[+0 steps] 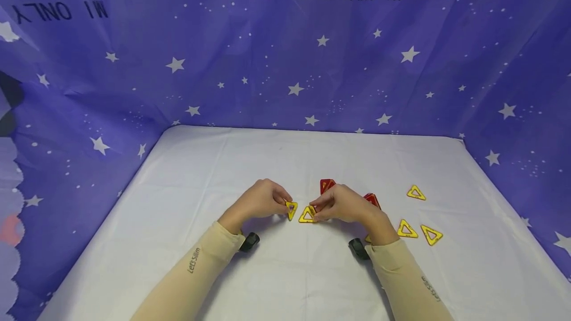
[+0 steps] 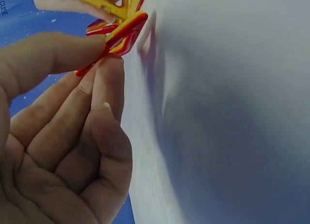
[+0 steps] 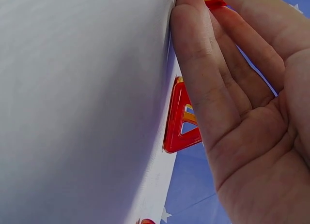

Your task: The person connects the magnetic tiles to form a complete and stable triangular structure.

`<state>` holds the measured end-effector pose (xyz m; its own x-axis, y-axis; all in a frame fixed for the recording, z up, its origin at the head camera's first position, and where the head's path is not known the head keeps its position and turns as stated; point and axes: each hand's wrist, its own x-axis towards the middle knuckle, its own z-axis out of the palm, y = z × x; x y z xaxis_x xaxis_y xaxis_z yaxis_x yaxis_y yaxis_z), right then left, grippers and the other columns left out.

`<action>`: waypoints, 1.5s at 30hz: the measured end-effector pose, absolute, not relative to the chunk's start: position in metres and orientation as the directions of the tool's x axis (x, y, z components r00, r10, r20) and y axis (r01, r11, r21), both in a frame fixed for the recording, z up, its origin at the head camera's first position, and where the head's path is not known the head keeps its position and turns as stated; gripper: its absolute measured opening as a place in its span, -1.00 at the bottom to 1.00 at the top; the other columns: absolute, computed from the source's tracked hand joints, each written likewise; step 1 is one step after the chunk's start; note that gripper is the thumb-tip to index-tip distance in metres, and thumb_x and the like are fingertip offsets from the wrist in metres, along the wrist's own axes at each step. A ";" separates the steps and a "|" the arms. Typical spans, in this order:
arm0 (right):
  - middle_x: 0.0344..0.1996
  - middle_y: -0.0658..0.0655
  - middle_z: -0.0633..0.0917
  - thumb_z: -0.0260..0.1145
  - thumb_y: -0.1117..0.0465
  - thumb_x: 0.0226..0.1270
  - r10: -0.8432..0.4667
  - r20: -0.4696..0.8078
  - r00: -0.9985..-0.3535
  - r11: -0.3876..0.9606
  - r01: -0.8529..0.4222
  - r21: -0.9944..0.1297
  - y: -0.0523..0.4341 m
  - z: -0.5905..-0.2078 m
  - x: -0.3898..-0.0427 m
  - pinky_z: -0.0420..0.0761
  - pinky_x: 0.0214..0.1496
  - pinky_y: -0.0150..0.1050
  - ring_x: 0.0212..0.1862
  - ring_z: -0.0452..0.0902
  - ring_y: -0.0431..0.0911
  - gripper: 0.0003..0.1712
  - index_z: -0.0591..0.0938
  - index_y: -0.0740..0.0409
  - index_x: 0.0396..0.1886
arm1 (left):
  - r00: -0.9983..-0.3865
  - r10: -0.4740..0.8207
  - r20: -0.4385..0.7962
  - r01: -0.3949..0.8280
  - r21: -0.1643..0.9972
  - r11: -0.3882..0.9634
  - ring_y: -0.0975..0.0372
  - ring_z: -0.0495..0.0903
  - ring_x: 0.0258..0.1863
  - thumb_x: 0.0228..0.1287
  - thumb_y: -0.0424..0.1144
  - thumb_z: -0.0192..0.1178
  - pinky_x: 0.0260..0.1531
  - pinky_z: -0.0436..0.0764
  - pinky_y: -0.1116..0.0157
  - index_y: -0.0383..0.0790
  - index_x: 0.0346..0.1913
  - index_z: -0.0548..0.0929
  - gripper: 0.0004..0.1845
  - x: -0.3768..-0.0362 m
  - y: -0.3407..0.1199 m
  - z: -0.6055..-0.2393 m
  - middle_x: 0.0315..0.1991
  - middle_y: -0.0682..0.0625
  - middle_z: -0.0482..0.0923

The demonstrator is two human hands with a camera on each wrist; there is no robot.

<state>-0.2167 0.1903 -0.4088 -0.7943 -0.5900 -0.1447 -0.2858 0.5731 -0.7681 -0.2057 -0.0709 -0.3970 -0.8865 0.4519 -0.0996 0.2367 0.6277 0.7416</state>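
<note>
My left hand [image 1: 260, 199] pinches a yellow triangular magnetic tile [image 1: 292, 203] between thumb and fingertips, tilted up near the middle of the table. In the left wrist view this tile [image 2: 128, 28] shows red and yellow edges. Just to its right, my right hand [image 1: 342, 204] holds another yellow triangular tile [image 1: 306, 221] by its right side. A small gap parts the two tiles in the head view. Behind the right hand stand red tile pieces [image 1: 327, 182], partly hidden by it. A red triangular frame [image 3: 173, 125] shows beyond the fingers in the right wrist view.
Three loose yellow triangles [image 1: 417, 197] lie on the white-covered table [image 1: 250, 157] at the right. Another red piece [image 1: 371, 198] is partly behind the right wrist, and a yellow bit [image 1: 368, 238] peeks out beneath it. A purple star-patterned cloth [image 1: 267, 63] surrounds the table.
</note>
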 end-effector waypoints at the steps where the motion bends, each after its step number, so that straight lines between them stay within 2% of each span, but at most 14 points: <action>1: -0.36 -0.05 0.78 0.61 0.22 0.08 -0.594 -0.143 -0.792 0.571 -0.290 -0.768 0.190 -0.409 -0.217 0.64 -0.32 -0.27 -0.38 0.67 -0.15 -0.57 0.78 0.24 -0.02 | -0.886 0.454 -0.100 0.236 0.743 0.626 0.28 0.62 -0.46 0.10 -0.32 0.50 -0.43 0.56 0.28 -0.18 -0.18 0.82 -0.80 -0.206 -0.069 -0.397 -0.42 0.15 0.71; 8: -0.37 -0.09 0.77 0.60 0.20 0.12 -0.613 -0.111 -0.782 0.563 -0.335 -0.756 0.189 -0.411 -0.218 0.61 -0.35 -0.30 -0.40 0.62 -0.19 -0.59 0.79 0.21 -0.02 | -0.866 0.493 -0.085 0.260 0.765 0.589 0.29 0.65 -0.50 0.11 -0.36 0.46 -0.45 0.58 0.29 -0.26 -0.15 0.81 -0.79 -0.206 -0.058 -0.396 -0.45 0.14 0.72; 16: -0.35 -0.07 0.78 0.58 0.20 0.15 -0.621 -0.096 -0.778 0.555 -0.349 -0.755 0.189 -0.411 -0.218 0.62 -0.35 -0.30 -0.38 0.63 -0.18 -0.61 0.78 0.24 -0.03 | -0.855 0.516 -0.049 0.308 0.752 0.582 0.33 0.65 -0.44 0.11 -0.39 0.42 -0.39 0.60 0.31 -0.30 -0.10 0.79 -0.75 -0.207 -0.048 -0.396 -0.40 0.11 0.73; 22: -0.37 -0.10 0.77 0.55 0.17 0.19 -0.612 -0.094 -0.786 0.568 -0.353 -0.743 0.187 -0.413 -0.218 0.61 -0.37 -0.30 -0.41 0.60 -0.20 -0.64 0.79 0.19 -0.03 | -0.852 0.523 0.009 0.374 0.709 0.598 0.35 0.65 -0.41 0.13 -0.41 0.42 -0.38 0.61 0.34 -0.26 -0.13 0.81 -0.78 -0.205 -0.041 -0.399 -0.36 0.07 0.74; 31: -0.36 -0.09 0.77 0.55 0.19 0.20 -0.632 -0.056 -0.773 0.539 -0.386 -0.749 0.185 -0.413 -0.219 0.62 -0.38 -0.29 -0.38 0.65 -0.20 -0.67 0.79 0.21 -0.06 | -0.855 0.518 0.028 0.391 0.691 0.608 0.35 0.66 -0.38 0.20 -0.41 0.40 -0.41 0.60 0.36 -0.24 -0.12 0.80 -0.82 -0.200 -0.036 -0.402 -0.32 0.04 0.75; 45: -0.41 -0.11 0.75 0.57 0.18 0.16 -0.612 -0.061 -0.788 0.559 -0.377 -0.738 0.185 -0.414 -0.218 0.58 -0.42 -0.31 -0.42 0.60 -0.20 -0.68 0.81 0.15 -0.08 | -0.858 0.511 0.055 0.424 0.636 0.645 0.36 0.65 -0.35 0.23 -0.33 0.39 -0.28 0.61 0.34 -0.23 -0.15 0.81 -0.85 -0.197 -0.035 -0.406 -0.30 0.04 0.76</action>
